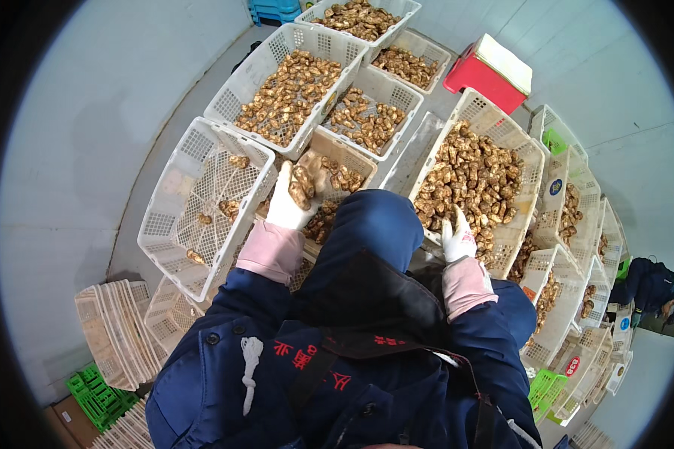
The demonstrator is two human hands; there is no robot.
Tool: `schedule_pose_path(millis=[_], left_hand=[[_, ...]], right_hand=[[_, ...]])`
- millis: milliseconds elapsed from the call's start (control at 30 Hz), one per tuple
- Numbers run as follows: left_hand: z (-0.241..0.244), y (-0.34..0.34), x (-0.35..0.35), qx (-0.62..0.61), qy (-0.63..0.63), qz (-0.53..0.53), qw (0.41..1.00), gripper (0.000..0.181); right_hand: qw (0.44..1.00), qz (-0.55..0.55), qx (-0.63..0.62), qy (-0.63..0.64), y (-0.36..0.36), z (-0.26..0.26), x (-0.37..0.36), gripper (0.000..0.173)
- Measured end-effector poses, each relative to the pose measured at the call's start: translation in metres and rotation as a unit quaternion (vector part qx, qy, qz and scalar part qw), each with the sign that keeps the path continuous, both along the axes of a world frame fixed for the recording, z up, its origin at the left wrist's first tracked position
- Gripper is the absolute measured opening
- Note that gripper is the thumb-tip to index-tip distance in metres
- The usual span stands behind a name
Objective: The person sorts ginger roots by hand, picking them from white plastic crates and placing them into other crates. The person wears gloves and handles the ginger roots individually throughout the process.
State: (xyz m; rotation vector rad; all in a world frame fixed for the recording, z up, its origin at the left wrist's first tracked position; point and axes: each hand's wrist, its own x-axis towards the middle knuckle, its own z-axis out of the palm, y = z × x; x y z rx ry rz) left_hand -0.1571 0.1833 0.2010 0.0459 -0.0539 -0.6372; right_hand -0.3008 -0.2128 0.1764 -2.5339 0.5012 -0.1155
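My left hand (283, 205), in a white glove with a pink cuff, holds several brown-and-cream mushrooms (301, 188) over a low beige crate (345, 147). More mushrooms lie in that crate. To the left, a white plastic crate (160, 221) has a few mushrooms scattered on its mesh floor. My right hand (459, 238), gloved the same way, rests at the near part of a large crate (525, 143) heaped with mushrooms (474, 168). Its thumb and forefinger are spread against the heap, and I see nothing held between them.
Beyond my knees stand more mushroom crates (328, 47) and a red stool (486, 73) with a pale top. Crates line the right side (584, 224), where another person (649, 286) bends over. Nested crates (115, 331) and a green crate (101, 393) are at lower left.
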Motion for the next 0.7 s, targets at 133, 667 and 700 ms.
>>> schedule_pose_path(millis=[133,667,700], left_hand=[[-0.014,0.002,-0.005,0.006,0.129,0.009,0.992,0.046],[0.030,-0.017,-0.009,0.195,0.129,0.119,0.965,0.065],[0.027,-0.016,-0.009,0.191,0.129,0.119,0.966,0.064]], right_hand=[[1.000,-0.013,-0.008,0.011,0.002,0.006,0.000,0.054],[0.999,-0.028,0.006,0.045,0.007,0.021,-0.001,0.054],[0.999,-0.027,0.006,0.045,0.006,0.019,-0.001,0.054]])
